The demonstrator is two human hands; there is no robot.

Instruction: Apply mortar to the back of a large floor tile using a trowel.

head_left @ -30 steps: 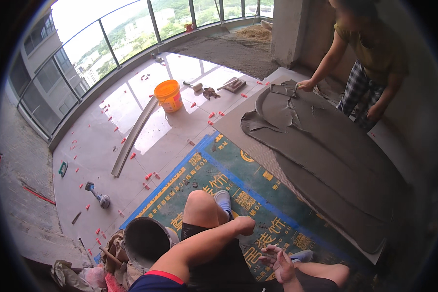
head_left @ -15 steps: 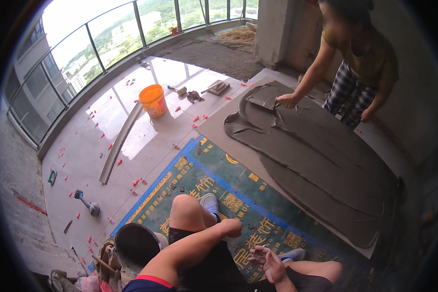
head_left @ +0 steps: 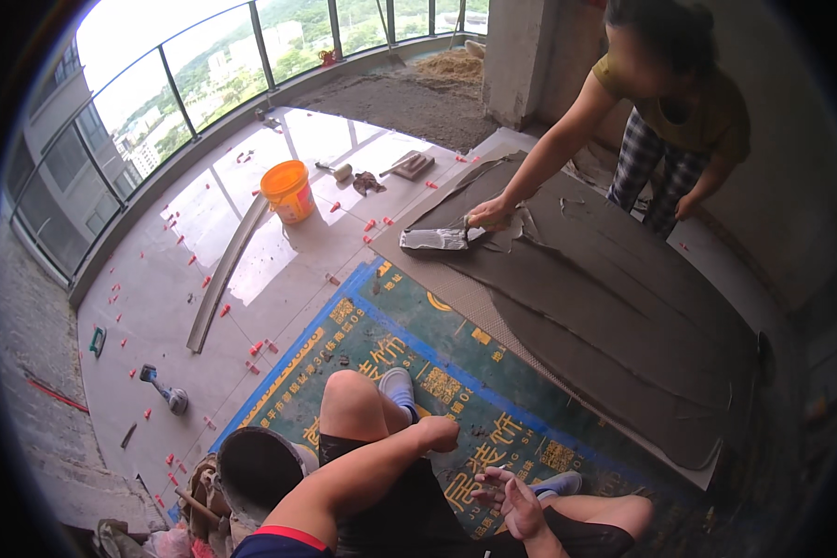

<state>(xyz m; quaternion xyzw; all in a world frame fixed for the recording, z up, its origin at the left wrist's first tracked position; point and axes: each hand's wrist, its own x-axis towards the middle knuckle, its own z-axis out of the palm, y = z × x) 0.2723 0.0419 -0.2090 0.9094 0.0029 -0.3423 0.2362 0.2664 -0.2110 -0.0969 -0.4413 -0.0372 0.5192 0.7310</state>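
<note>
My left hand (head_left: 439,434) is closed beside my bent knee (head_left: 349,400); what it holds, if anything, is hidden. Lower right, my right hand (head_left: 513,502) is raised palm-inward, fingers loosely curled and apart. Beneath me lies a green printed protective sheet (head_left: 397,316) with blue tape. A dark, mortar-stained bucket (head_left: 251,474) stands left of my thigh. To my right, a large tile (head_left: 604,307) carries a thick layer of grey adhesive. A co-worker (head_left: 679,112) bends over it, hand (head_left: 493,212) on a metal trowel (head_left: 432,238) at its far left part.
An orange bucket (head_left: 286,195), long metal bar (head_left: 223,274), suction-cup tool (head_left: 172,395), mallet (head_left: 339,171), floats (head_left: 414,166) and red levelling wedges lie on pale tiles (head_left: 167,316). Railing and glass edge the balcony; sand (head_left: 446,65), rough screed and a concrete column (head_left: 507,65) are behind.
The co-worker's trowel has moved leftward and nearer, smoothing the ridged adhesive at the tile's far left. The view has shifted slightly; my hands keep their pose.
</note>
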